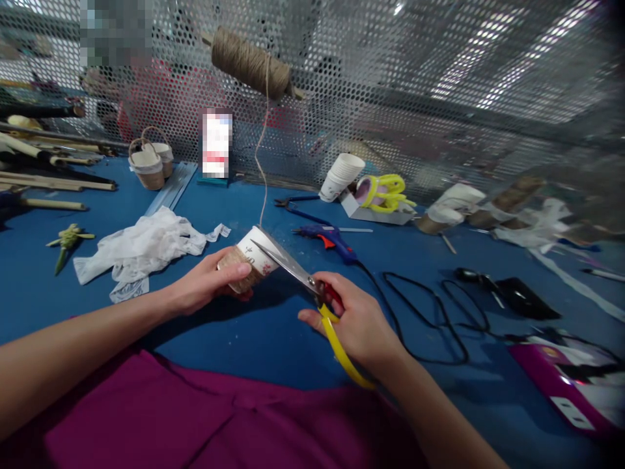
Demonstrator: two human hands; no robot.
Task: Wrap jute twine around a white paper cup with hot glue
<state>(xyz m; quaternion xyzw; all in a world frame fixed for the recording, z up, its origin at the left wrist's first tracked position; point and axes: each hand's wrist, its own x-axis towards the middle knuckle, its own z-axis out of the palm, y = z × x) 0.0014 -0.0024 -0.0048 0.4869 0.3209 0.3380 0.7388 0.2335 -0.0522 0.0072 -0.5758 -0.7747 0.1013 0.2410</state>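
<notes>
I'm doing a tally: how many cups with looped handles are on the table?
2. The front cup stands on the table, back left; the rear cup is behind it, to the right, partly hidden. Blur at far right may hide others.

Looks like a craft workshop.
Has scissors [288, 266], a blue table [234, 340] with a glue gun [328, 241], a twine roll [249, 63] against metal mesh [390, 85] and, blurred at right, probably another roll [520, 195].
</notes>
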